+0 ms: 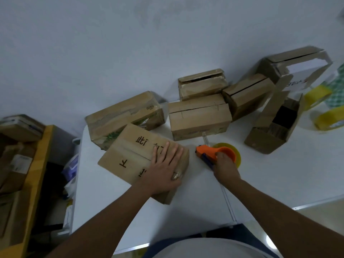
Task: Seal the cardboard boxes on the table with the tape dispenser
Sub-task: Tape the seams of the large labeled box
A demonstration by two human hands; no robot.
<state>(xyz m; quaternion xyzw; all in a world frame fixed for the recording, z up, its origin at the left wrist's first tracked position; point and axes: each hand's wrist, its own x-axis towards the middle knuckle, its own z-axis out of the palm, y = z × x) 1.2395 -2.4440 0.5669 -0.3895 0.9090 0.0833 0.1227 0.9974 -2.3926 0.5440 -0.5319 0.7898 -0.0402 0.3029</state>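
Head view, looking down on a white worktop (186, 198). A person is standing at its near edge with both bare arms reaching forward.

The left hand (165, 164) is lying flat, fingers straight and slightly spread, pressing down on the top of the nearest cardboard box (130, 157). This box is sitting at a slant near the left edge of the worktop, printed characters on its flaps, and the seam between the two flaps is running across its top, with no tape plainly showing on it.

The right hand (224, 167) is wrapping its fingers around the handle of an orange tape dispenser (210, 152), which is resting on the worktop just beside the box's right end, its yellow roll of tape (235, 150) behind the hand.

Further back, five more boxes are waiting: a taped box (122, 116) touching the near one, a middle box (199, 118), a rear box (202, 83), a tilted box (247, 95), and an open box (273, 127) with flaps standing up. Spare yellow tape rolls (322, 107) are lying at the far right (blurred).

Judging from this, the step in hand is bringing the dispenser to the near box. Doing it well probably means keeping the left hand pressing the flaps closed but clear of the seam, starting the tape on the box's end face, and drawing it straight along the seam with steady pressure so it is lying flat without wrinkles.
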